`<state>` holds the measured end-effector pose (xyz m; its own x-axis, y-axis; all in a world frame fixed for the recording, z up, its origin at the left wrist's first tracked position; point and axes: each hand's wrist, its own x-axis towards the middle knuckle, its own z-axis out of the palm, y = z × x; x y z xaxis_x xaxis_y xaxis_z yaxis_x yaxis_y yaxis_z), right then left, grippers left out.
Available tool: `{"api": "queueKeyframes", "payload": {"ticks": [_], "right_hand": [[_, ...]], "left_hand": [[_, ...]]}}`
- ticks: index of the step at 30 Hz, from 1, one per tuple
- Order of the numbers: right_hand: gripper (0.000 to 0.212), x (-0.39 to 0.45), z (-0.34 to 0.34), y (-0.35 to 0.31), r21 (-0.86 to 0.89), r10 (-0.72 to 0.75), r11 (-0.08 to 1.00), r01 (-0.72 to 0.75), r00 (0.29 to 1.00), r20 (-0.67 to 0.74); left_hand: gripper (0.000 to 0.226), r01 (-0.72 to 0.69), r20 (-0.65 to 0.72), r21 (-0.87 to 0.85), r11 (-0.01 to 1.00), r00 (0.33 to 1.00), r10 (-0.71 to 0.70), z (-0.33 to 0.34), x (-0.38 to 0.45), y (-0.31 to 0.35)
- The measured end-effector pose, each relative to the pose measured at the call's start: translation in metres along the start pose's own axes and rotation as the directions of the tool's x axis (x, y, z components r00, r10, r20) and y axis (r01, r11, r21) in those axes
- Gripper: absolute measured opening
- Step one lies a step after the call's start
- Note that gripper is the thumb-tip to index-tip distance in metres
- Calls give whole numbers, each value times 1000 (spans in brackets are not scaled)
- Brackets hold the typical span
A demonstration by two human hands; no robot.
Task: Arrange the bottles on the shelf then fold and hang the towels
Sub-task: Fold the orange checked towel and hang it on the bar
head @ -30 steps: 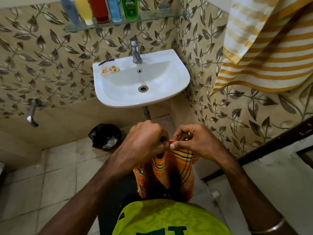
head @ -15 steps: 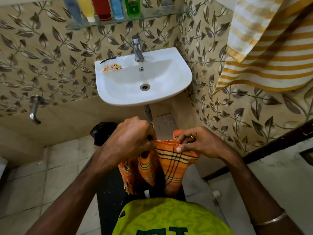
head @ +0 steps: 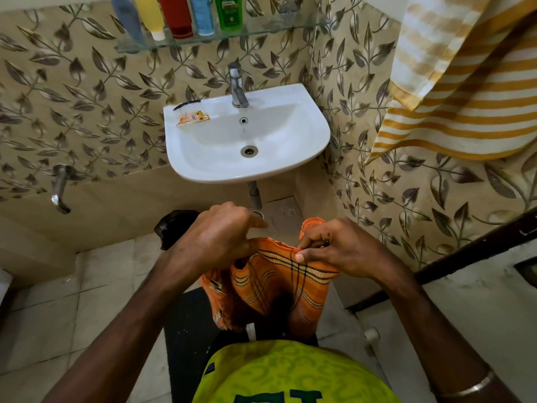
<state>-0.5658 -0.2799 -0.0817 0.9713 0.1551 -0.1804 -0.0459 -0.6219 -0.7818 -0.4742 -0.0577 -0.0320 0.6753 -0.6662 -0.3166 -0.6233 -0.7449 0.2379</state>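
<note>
Legible text is scarce. The green plastic bottle (head: 228, 11) on the glass wall shelf (head: 203, 39) carries a white label, its lettering too small to read. The yellow-green patterned shirt (head: 290, 373) bears large dark green block characters (cut off at the frame edge, unreadable). The small orange sachet (head: 193, 118) on the white ceramic washbasin (head: 305, 146) shows print, illegible.

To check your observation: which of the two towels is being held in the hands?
The orange checked towel, gripped by the left hand and right hand; the yellow-and-white striped towel hangs untouched on the right.
</note>
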Motion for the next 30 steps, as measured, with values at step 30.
{"api": "queueKeyframes", "payload": {"ticks": [30], "right_hand": [[18, -6, -7, 7, 10, 90, 996, -90, 995, 39]], "left_hand": [[16, -137, 8, -67, 988, 990, 138, 8, -2, 2]]}}
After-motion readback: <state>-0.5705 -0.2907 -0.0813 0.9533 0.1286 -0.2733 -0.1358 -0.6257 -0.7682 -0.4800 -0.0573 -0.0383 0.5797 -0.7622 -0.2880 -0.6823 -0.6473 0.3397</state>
